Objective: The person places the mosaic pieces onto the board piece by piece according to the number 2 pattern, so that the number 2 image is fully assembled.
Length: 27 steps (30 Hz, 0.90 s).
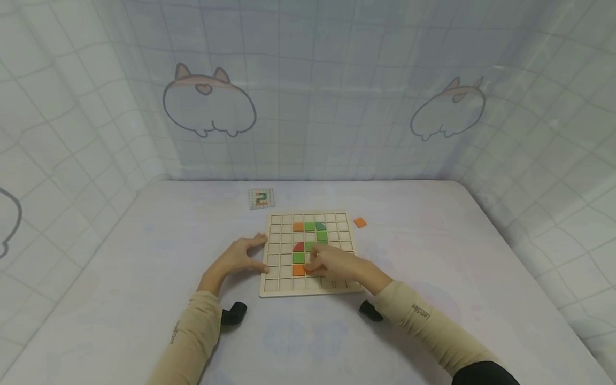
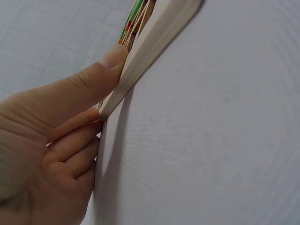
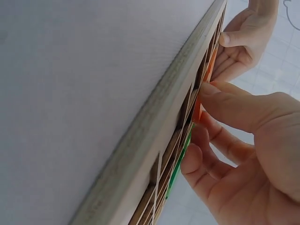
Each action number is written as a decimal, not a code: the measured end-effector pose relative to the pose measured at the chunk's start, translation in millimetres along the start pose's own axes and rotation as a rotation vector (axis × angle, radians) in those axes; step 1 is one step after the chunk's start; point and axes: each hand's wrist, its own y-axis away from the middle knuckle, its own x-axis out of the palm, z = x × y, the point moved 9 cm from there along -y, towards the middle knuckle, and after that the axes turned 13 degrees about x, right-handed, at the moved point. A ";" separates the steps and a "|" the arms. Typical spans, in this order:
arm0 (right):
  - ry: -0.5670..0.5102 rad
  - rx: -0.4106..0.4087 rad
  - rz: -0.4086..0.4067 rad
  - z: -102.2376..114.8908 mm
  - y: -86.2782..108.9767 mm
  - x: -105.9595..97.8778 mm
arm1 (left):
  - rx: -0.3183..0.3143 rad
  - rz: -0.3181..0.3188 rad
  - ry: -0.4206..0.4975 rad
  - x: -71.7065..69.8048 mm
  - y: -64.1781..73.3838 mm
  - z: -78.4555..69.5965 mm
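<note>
A wooden grid board [image 1: 310, 286] lies flat on the table, with orange, green and red tiles in its cells. My right hand [image 1: 334, 262] is over the middle of the board. In the right wrist view its thumb and fingers pinch an orange tile [image 3: 197, 108] at the grid, beside a green tile [image 3: 176, 173]. The held tile is next to an orange tile [image 1: 299, 270] lying in the grid. My left hand [image 1: 240, 255] rests along the board's left edge, thumb on the rim and fingers spread farther up; its thumb [image 2: 112, 56] is straight in the left wrist view.
A loose orange tile [image 1: 360, 222] lies just right of the board's upper corner. Behind the board on the left is a small card [image 1: 261, 198] printed with a coloured grid pattern. White curtains [image 1: 308, 107] with a grid print surround the table [image 1: 144, 267].
</note>
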 end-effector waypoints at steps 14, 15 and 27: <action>0.000 -0.088 0.013 -2.3 8.8 -1.3 | -0.004 0.005 0.019 3.3 -1.0 2.5; -0.016 -0.095 0.021 -5.2 9.9 -2.9 | -0.002 0.005 0.023 3.7 -1.2 2.4; -0.210 0.223 -0.359 -114.4 26.9 -81.2 | 0.003 0.008 0.003 0.0 -0.1 0.5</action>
